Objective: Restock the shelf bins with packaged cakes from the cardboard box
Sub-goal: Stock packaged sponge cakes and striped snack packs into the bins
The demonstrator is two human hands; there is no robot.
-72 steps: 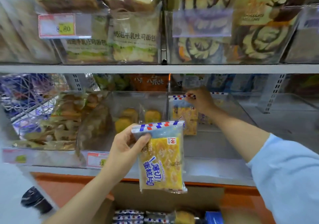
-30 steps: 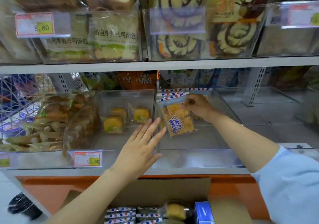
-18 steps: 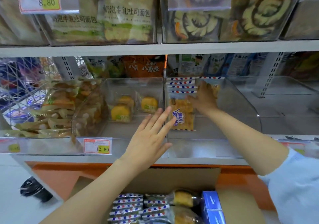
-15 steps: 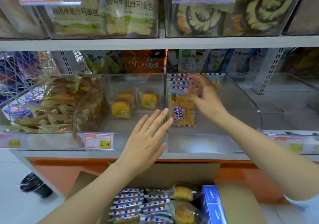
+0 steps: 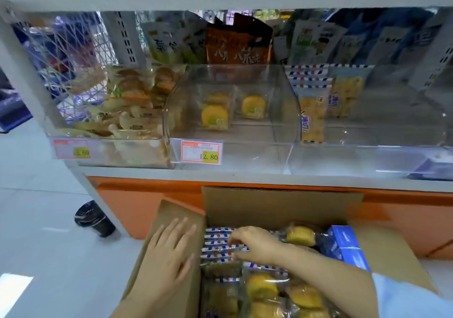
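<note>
The left hand [image 5: 169, 251] is laid flat on the left flap of the cardboard box [image 5: 157, 222], fingers [image 5: 182, 226] straight and spread. Inside the box the packaged cakes [image 5: 217, 242] are stood in a row; their striped tops are pinched by the curled fingers of the right hand [image 5: 257, 244].

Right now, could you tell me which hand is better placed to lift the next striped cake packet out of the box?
The right hand: its fingers curl over the striped packets inside the cardboard box, while the left hand lies flat on the flap.
</note>
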